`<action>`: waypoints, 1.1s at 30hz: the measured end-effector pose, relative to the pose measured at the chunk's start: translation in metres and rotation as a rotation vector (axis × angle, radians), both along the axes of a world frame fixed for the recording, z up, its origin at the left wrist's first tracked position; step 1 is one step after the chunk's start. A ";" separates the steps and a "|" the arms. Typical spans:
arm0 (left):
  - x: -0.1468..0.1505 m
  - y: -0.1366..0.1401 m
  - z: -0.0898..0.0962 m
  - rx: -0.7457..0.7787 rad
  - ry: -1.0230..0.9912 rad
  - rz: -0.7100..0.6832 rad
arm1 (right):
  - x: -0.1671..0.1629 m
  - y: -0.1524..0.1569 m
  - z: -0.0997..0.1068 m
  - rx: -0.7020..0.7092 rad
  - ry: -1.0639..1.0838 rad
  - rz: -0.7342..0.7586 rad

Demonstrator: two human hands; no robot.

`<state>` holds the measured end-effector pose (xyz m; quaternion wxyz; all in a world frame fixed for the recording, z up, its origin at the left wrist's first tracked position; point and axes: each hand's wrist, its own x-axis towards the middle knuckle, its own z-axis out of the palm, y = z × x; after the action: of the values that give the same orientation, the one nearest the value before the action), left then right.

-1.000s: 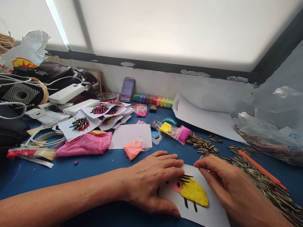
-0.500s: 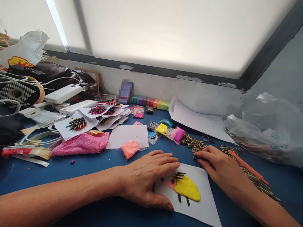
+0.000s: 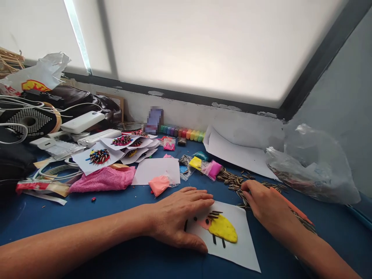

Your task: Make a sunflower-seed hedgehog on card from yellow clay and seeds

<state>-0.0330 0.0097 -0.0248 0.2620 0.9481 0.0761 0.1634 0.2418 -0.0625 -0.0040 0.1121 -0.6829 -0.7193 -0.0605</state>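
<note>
My left hand [image 3: 181, 219] lies flat with spread fingers over the left part of a white paper sheet [image 3: 241, 255]. On the sheet is a yellow clay shape [image 3: 225, 229] joined to a pink clay part [image 3: 202, 223] with black dots. Several dark seeds stick into the yellow clay's upper left, and two dark strips sit below it. My right hand [image 3: 266, 199] is at a pile of striped sunflower seeds [image 3: 229, 178], thumb and fingers pinched together. Whatever is between those fingertips is hidden among the seeds.
Clay packets in orange [image 3: 159, 185], yellow [image 3: 195, 163] and magenta [image 3: 214, 170] lie beyond my hands. A pink cloth [image 3: 103, 179] and finished seed pictures [image 3: 99, 157] sit left, near cables and a power bank [image 3: 83, 122]. At right are an orange stick [image 3: 292, 205] and a plastic bag [image 3: 316, 174].
The view has shifted a little, so most things sit slightly differently. My right hand stays at the seed pile, its fingers drawn closer together. My left hand still rests on the paper.
</note>
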 end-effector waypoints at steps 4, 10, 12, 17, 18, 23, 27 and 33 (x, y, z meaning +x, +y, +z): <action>-0.001 0.000 -0.002 0.009 0.020 0.014 | 0.003 -0.011 0.011 0.002 0.002 -0.085; -0.004 -0.002 -0.004 0.020 0.044 0.033 | -0.003 -0.021 0.024 -0.125 -0.068 -0.273; -0.005 -0.003 -0.003 0.020 0.052 0.016 | -0.007 -0.023 0.027 -0.204 -0.087 -0.306; -0.006 -0.005 0.001 0.018 0.067 -0.010 | -0.014 -0.025 0.026 -0.364 -0.091 -0.349; -0.006 -0.005 0.002 0.016 0.067 -0.010 | -0.014 -0.025 0.025 -0.385 -0.087 -0.354; -0.006 -0.007 0.005 -0.003 0.070 -0.009 | -0.009 -0.027 0.027 -0.434 -0.073 -0.358; -0.007 -0.009 0.007 -0.011 0.074 0.007 | -0.005 -0.029 0.028 -0.392 -0.060 -0.362; -0.007 -0.008 0.009 -0.022 0.093 0.017 | -0.008 -0.031 0.024 -0.295 0.006 -0.222</action>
<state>-0.0400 0.0020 -0.0160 0.2672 0.9510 0.0980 0.1206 0.2342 -0.0936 0.0203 0.0053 -0.7672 -0.6404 0.0356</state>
